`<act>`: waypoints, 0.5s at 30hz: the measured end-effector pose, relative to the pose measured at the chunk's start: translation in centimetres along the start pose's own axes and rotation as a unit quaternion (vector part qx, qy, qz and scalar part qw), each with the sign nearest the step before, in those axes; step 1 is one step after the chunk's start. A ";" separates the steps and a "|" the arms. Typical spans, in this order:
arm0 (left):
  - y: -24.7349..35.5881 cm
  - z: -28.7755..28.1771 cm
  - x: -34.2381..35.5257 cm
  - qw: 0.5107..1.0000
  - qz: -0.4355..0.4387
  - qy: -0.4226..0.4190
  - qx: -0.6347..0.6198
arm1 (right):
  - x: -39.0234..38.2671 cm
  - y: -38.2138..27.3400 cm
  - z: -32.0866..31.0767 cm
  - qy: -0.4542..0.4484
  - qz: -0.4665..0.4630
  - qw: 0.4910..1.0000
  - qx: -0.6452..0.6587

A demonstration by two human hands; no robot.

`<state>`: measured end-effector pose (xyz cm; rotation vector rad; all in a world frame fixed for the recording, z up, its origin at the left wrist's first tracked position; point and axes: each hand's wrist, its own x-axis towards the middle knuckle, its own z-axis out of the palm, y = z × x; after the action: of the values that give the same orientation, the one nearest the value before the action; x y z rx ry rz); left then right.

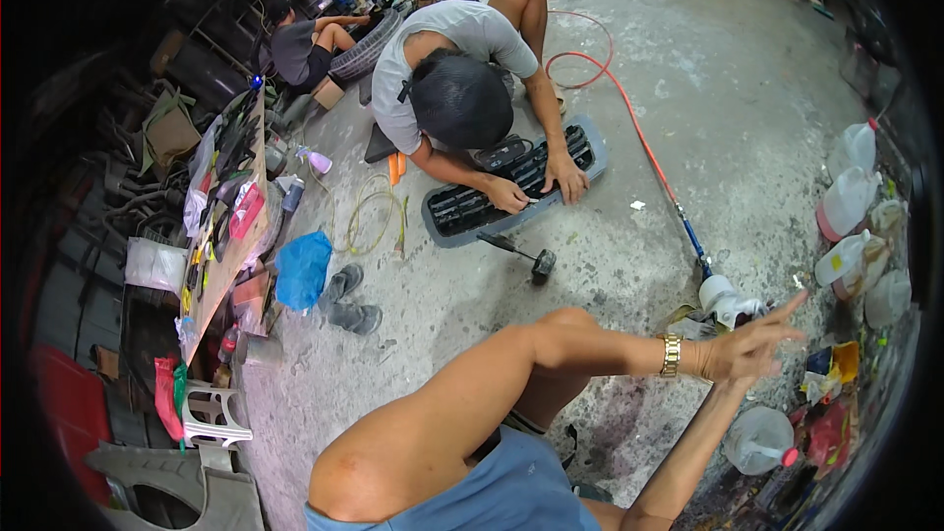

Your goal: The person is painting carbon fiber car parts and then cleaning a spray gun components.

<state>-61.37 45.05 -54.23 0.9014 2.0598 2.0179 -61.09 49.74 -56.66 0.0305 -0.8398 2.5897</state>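
My left hand (736, 350), with a gold watch (671, 355) on its wrist, reaches to the right, a finger stretched out and nothing visible in it. My right forearm (693, 442) rises from the lower edge to meet it; the right hand is overlapped and smeared by motion, so its fingers cannot be made out. Just beyond the hands lies a white cup-like tool (723, 293), joined by a blue piece (693, 241) to a red hose (629, 113). A clear jug (759, 441) with a red cap is close to my right forearm.
Opposite me a crouching person (442, 69) has both hands on a black slatted grille (511, 182). A black-headed mallet (536, 264) lies before it. Several plastic jugs (848, 204) line the right wall. Left are a blue bag (304, 270), a cluttered board (231, 246) and a tire (369, 44).
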 end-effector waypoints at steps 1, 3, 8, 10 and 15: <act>-0.4 0.1 0.2 1.000 -0.015 0.015 -0.016 | 0.0 -0.1 0.2 -0.005 0.003 1.000 -0.026; -0.9 0.4 0.6 0.997 -0.041 0.041 -0.054 | -0.1 0.0 1.1 -0.014 0.008 0.997 -0.078; -1.4 -3.2 2.9 0.978 -0.089 0.116 -0.147 | -3.4 1.1 4.0 0.042 0.016 0.961 -0.271; -1.6 -5.6 3.7 0.973 -0.089 0.148 -0.153 | -5.1 2.0 4.5 -0.008 0.036 0.957 -0.289; -2.4 -3.3 2.3 0.967 -0.116 0.147 -0.172 | -2.4 1.8 1.5 0.062 0.036 0.963 -0.258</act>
<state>-65.63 43.47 -55.41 0.3008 1.7484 2.3787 -59.75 46.69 -56.76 -0.3142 -1.4582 2.3261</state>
